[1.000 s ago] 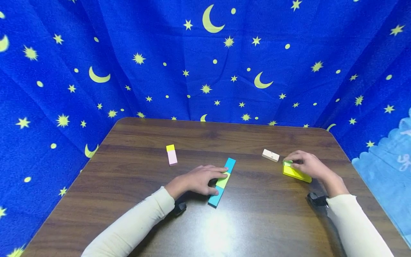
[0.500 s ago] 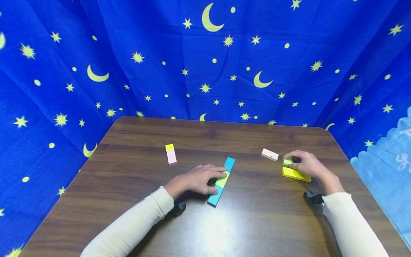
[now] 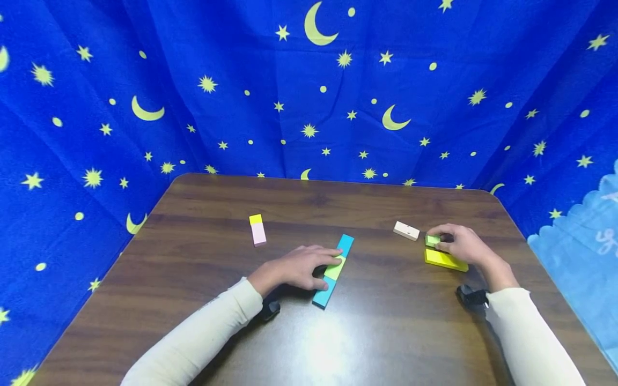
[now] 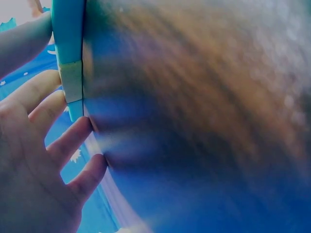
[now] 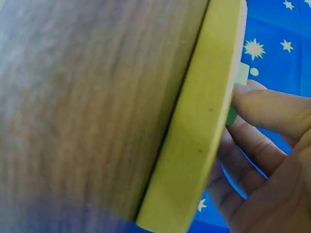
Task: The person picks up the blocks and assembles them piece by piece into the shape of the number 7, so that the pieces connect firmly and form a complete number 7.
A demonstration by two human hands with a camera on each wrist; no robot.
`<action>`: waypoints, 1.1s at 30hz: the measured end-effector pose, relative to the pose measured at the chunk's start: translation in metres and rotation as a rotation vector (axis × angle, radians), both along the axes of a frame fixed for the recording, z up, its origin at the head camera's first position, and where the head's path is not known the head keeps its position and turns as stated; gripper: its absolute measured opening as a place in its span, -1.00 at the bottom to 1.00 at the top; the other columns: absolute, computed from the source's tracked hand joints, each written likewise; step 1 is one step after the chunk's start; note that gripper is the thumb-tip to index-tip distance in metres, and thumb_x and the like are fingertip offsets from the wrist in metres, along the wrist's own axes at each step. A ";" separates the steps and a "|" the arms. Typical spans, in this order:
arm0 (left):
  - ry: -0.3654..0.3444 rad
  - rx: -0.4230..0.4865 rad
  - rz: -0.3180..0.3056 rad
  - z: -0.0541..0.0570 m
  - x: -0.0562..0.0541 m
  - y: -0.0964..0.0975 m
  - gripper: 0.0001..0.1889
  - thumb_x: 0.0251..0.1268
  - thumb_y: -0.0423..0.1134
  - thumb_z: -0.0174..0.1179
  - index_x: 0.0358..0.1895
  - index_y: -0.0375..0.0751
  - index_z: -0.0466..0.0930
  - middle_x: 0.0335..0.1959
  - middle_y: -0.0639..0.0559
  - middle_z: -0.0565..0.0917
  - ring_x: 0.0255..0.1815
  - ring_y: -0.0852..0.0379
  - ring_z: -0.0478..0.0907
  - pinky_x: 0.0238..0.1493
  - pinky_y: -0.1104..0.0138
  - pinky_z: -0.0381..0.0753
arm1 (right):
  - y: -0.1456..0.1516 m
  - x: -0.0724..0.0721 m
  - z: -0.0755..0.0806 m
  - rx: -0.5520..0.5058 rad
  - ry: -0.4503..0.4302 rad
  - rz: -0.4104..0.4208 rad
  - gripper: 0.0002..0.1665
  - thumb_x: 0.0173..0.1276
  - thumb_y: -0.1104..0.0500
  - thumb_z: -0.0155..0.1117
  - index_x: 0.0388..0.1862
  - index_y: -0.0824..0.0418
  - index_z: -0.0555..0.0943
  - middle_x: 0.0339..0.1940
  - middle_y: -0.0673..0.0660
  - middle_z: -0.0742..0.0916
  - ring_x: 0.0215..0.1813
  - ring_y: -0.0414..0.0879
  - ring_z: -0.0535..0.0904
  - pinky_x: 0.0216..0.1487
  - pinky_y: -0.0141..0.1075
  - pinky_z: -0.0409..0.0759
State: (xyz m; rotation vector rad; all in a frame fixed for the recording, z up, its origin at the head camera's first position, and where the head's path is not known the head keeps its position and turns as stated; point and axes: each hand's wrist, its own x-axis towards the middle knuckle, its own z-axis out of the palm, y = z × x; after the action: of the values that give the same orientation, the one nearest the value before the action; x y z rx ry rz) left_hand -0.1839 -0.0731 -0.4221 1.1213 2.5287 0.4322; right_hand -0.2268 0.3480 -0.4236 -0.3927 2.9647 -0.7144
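Observation:
In the head view my left hand (image 3: pixel 303 268) lies at the left side of a row made of a far blue block (image 3: pixel 345 244), a light green block (image 3: pixel 335 268) and a near blue block (image 3: pixel 324 292). Its thumb and fingertips touch the row; the left wrist view shows the fingers spread and fairly straight. Farther right, my right hand (image 3: pixel 461 246) pinches a small green block (image 3: pixel 432 240) between thumb and fingers. That block sits just behind the left end of a long yellow block (image 3: pixel 446 260). In the right wrist view the yellow block (image 5: pixel 194 121) partly hides it.
A white block (image 3: pixel 406 230) lies just left of the right hand. Toward the back left, a small yellow block (image 3: pixel 255 219) stands end to end with a pink block (image 3: pixel 258 234). Blue star-patterned cloth (image 3: pixel 270 69) surrounds the wooden table (image 3: pixel 217 332) at the back and sides.
The small green block in my right hand has shifted slightly back, from overlapping the yellow block's left end to just behind it. My left hand stays on the blue and green row.

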 end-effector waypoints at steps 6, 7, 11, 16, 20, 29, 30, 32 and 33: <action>-0.015 0.002 0.007 0.001 0.000 0.000 -0.35 0.35 0.01 0.22 0.49 0.10 0.31 0.61 0.23 0.15 0.61 0.00 0.13 0.57 -0.07 0.13 | -0.002 -0.001 0.007 -0.052 0.058 0.024 -0.66 0.25 0.39 0.32 0.03 0.29 0.68 0.00 0.37 0.73 -0.02 0.20 0.68 0.01 0.05 0.67; -0.015 0.002 0.010 0.001 0.000 0.000 -0.35 0.35 0.01 0.22 0.49 0.10 0.31 0.61 0.23 0.15 0.61 0.00 0.13 0.57 -0.07 0.13 | -0.004 -0.001 0.008 -0.059 0.069 0.029 -0.66 0.25 0.39 0.31 0.02 0.29 0.68 0.00 0.36 0.73 -0.03 0.20 0.68 0.00 0.06 0.68; -0.013 0.001 0.013 0.000 0.001 0.000 -0.35 0.34 0.01 0.23 0.49 0.10 0.31 0.61 0.23 0.15 0.61 -0.01 0.13 0.57 -0.08 0.13 | -0.015 -0.004 0.015 -0.062 0.116 0.068 -0.65 0.24 0.42 0.31 0.02 0.28 0.68 -0.02 0.33 0.74 -0.06 0.19 0.70 -0.02 0.06 0.69; -0.013 0.004 0.013 0.001 0.001 0.001 -0.35 0.34 0.01 0.23 0.48 0.09 0.32 0.60 0.21 0.17 0.61 -0.01 0.14 0.57 -0.06 0.14 | -0.035 -0.010 0.023 -0.036 0.134 0.137 -0.66 0.25 0.42 0.29 0.02 0.25 0.69 -0.02 0.28 0.75 -0.08 0.14 0.70 -0.04 0.03 0.69; -0.017 0.008 0.016 0.002 0.001 0.002 -0.35 0.34 0.00 0.24 0.48 0.08 0.32 0.60 0.21 0.17 0.60 -0.01 0.15 0.57 -0.07 0.14 | -0.052 -0.017 0.027 -0.016 0.127 0.178 -0.64 0.25 0.41 0.28 0.03 0.24 0.69 0.00 0.23 0.74 0.00 0.14 0.67 0.04 0.06 0.66; -0.019 0.021 0.006 -0.001 0.000 0.000 -0.36 0.35 0.00 0.23 0.48 0.09 0.32 0.60 0.21 0.18 0.60 -0.01 0.15 0.56 -0.08 0.16 | -0.097 -0.031 0.021 0.044 0.070 0.284 -0.67 0.31 0.38 0.25 0.05 0.23 0.69 0.01 0.19 0.74 0.12 0.13 0.64 0.16 0.09 0.59; -0.019 0.022 0.005 -0.001 -0.001 0.000 -0.35 0.35 0.00 0.23 0.48 0.09 0.32 0.60 0.21 0.18 0.60 -0.01 0.15 0.56 -0.09 0.16 | -0.102 -0.033 0.019 0.047 0.070 0.295 -0.67 0.31 0.37 0.26 0.05 0.22 0.69 0.01 0.18 0.74 0.12 0.13 0.64 0.17 0.09 0.59; -0.020 0.023 0.005 -0.001 -0.001 0.000 -0.35 0.35 0.00 0.23 0.48 0.09 0.32 0.60 0.21 0.18 0.60 -0.01 0.15 0.55 -0.10 0.16 | -0.111 -0.036 0.015 0.053 0.072 0.316 -0.68 0.32 0.36 0.27 0.05 0.22 0.69 0.01 0.18 0.74 0.13 0.13 0.64 0.20 0.09 0.58; -0.020 0.023 0.004 -0.001 -0.001 0.000 -0.35 0.34 0.00 0.23 0.48 0.09 0.32 0.60 0.21 0.18 0.60 -0.01 0.15 0.55 -0.10 0.15 | -0.115 -0.038 0.013 0.053 0.074 0.326 -0.68 0.32 0.35 0.27 0.05 0.21 0.70 0.01 0.18 0.74 0.13 0.13 0.64 0.20 0.10 0.57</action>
State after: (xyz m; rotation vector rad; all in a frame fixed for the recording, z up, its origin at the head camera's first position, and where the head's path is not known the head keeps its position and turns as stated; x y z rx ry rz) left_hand -0.1845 -0.0733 -0.4230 1.1140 2.5154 0.4719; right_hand -0.2648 0.2329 -0.4106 -0.8897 2.8723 -0.5936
